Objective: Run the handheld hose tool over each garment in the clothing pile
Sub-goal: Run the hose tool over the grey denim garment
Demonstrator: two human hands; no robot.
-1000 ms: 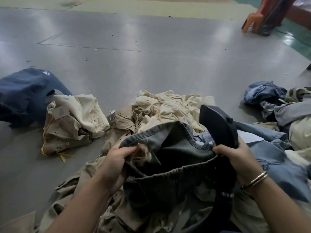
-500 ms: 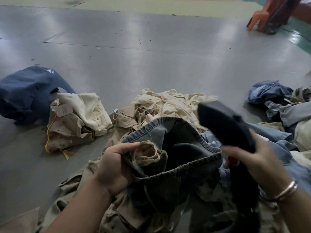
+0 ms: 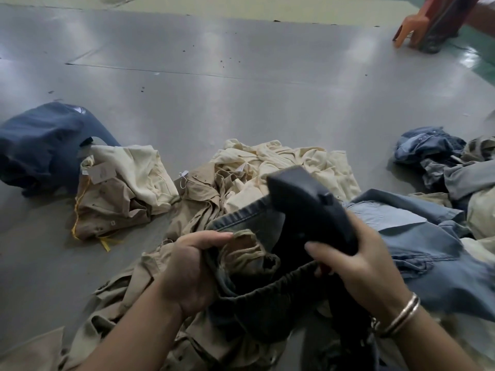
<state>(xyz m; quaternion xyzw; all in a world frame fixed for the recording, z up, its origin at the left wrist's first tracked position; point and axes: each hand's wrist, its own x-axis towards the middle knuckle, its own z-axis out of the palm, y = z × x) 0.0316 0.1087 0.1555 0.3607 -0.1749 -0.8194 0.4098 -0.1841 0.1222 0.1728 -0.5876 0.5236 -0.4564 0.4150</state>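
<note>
The black hose tool (image 3: 308, 210) sits in the right hand (image 3: 359, 263), fingers wrapped round its handle, head tipped over the open waist of grey jeans (image 3: 257, 298). The left hand (image 3: 187, 269) pinches the jeans' frayed waistband — thumb on top. Both are above the clothing pile (image 3: 281, 167) at the floor's (image 3: 241, 89) near edge; a navy garment (image 3: 40, 145) lies left — a bangle (image 3: 401, 314) circles the right wrist.

Left hand (image 3: 187, 269) gripping dark denim garment (image 3: 257, 311), right hand (image 3: 359, 266) around black hose tool (image 3: 302, 199), above clothing pile (image 3: 267, 167).
</note>
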